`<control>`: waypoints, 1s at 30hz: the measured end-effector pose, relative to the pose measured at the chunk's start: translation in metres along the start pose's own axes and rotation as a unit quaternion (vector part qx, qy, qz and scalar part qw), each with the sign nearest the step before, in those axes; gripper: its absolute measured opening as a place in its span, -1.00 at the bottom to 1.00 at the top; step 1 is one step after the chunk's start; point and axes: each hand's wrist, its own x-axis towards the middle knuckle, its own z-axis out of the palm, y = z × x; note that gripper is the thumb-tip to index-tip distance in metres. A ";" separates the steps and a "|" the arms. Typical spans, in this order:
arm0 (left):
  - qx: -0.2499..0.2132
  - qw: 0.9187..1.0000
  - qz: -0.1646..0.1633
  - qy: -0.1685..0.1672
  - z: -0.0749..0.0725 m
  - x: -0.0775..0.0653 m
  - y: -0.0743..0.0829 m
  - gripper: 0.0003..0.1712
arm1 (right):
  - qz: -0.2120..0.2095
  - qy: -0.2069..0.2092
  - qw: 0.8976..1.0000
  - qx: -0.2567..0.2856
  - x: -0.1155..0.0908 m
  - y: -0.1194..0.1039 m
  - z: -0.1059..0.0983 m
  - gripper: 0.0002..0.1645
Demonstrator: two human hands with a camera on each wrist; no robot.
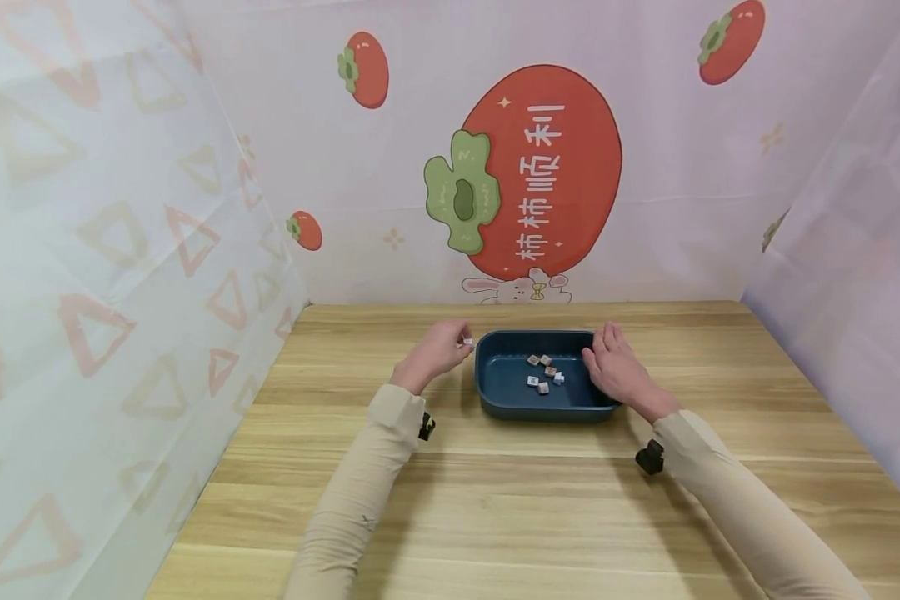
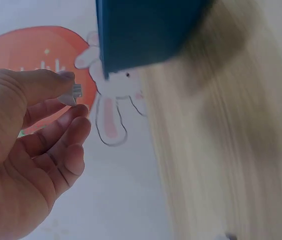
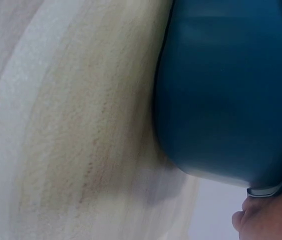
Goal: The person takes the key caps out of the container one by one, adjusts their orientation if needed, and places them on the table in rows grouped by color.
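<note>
My left hand (image 1: 438,350) is just left of a dark blue rectangular tray (image 1: 551,414). Between thumb and index finger it pinches a small whitish piece (image 2: 72,94) with a ridged, blocky end; its other fingers are loosely bent. The piece's exact kind I cannot tell. On the tray's floor lie several small cube-like pieces (image 1: 532,381), white and tan, some with dark marks on top, and an irregular white piece (image 1: 558,377). At the tray's right end, my right hand (image 1: 618,367) grips the rim, thumb on the inner side. In the right wrist view, only part of that hand shows.
The tray stands on a wood-grain table (image 1: 495,517), near its back edge. A white cloth backdrop (image 1: 667,208) with printed red fruit rises behind, and a patterned side cloth (image 1: 120,292) stands at the left. A black strap piece (image 1: 650,457) sits at the right wrist.
</note>
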 end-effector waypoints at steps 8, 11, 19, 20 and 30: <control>0.039 0.999 -0.022 -0.023 0.003 -0.016 -0.030 -0.88 | 0.003 0.001 1.000 0.009 0.001 0.001 0.002 -0.24; 0.046 0.998 -0.033 -0.033 0.004 -0.022 -0.041 -0.89 | 0.000 0.002 1.000 0.007 0.002 0.001 0.003 -0.24; 0.057 0.995 -0.053 -0.058 0.002 -0.032 -0.057 -0.85 | 0.004 0.010 1.000 0.005 0.001 0.002 0.003 -0.25; 0.060 0.995 -0.055 -0.062 0.002 -0.032 -0.058 -0.85 | 0.003 0.011 1.000 0.004 0.001 0.003 0.003 -0.26; 0.087 0.993 -0.038 -0.067 0.003 -0.038 -0.066 -0.91 | 0.006 0.012 1.000 0.006 0.000 0.004 0.004 -0.27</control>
